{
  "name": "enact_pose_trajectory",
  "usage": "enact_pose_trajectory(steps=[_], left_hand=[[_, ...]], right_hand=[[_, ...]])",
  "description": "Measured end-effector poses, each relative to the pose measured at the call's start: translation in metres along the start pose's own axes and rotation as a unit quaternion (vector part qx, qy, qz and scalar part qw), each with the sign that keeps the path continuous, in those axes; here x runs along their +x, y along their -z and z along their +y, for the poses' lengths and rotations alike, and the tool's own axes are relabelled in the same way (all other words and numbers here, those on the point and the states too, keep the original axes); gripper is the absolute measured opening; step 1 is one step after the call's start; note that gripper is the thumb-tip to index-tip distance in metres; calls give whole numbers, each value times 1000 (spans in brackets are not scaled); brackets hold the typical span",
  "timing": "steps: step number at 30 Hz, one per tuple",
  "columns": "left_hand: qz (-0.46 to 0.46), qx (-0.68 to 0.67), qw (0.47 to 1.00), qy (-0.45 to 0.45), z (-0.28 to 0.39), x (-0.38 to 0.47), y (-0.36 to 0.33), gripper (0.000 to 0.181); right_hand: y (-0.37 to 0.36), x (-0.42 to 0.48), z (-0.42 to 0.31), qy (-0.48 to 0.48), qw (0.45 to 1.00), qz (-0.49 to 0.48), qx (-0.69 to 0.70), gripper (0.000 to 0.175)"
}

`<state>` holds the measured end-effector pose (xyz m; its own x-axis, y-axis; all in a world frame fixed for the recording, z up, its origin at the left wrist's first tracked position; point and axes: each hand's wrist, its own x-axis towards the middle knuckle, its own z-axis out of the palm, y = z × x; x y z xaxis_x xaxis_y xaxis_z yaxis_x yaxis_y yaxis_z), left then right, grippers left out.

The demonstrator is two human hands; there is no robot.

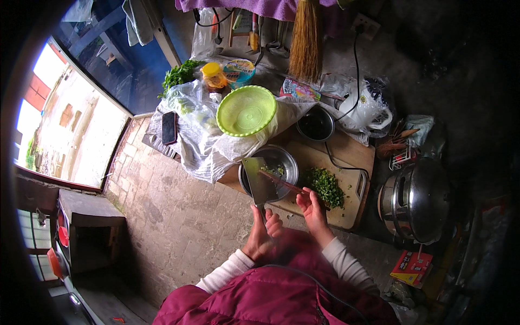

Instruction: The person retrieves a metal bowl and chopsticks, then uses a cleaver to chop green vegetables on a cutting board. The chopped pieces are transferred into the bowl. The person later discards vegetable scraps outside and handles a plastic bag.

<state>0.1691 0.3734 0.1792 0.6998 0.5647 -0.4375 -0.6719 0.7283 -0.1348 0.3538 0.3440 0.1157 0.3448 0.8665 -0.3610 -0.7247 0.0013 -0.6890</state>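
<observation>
My left hand (260, 235) grips the handle of a cleaver (260, 189), its broad blade tilted over a stainless steel bowl (293, 162). In my right hand (315, 213) is a pair of brown chopsticks (286, 185), with the tips at the blade's right edge. A few small pale green chopped bits (277, 169) lie inside the bowl, which the blade partly hides. Just right of the bowl, a heap of chopped green vegetable (326, 189) rests on a light cutting board (347, 216).
Behind the bowl are a green plastic basket (248, 109), a smaller metal bowl (316, 124) and a white cloth (203, 152) bearing a phone (169, 128). A black cord (341, 167) crosses the board. A large metal pot (410, 201) stands at right; a straw broom (305, 44) hangs above.
</observation>
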Motion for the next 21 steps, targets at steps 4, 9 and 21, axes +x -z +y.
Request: enact_pose_trajectory(steps=[4, 9, 21], left_hand=[[3, -20, 1000, 7, 1, -7, 0, 51], [-11, -63, 998, 6, 2, -19, -3, 49], [31, -36, 999, 25, 1, -45, 15, 50]], right_hand=[[11, 10, 0, 18, 999, 34, 33, 34], [16, 5, 3, -11, 998, 26, 62, 35], [29, 7, 6, -5, 998, 28, 61, 35]])
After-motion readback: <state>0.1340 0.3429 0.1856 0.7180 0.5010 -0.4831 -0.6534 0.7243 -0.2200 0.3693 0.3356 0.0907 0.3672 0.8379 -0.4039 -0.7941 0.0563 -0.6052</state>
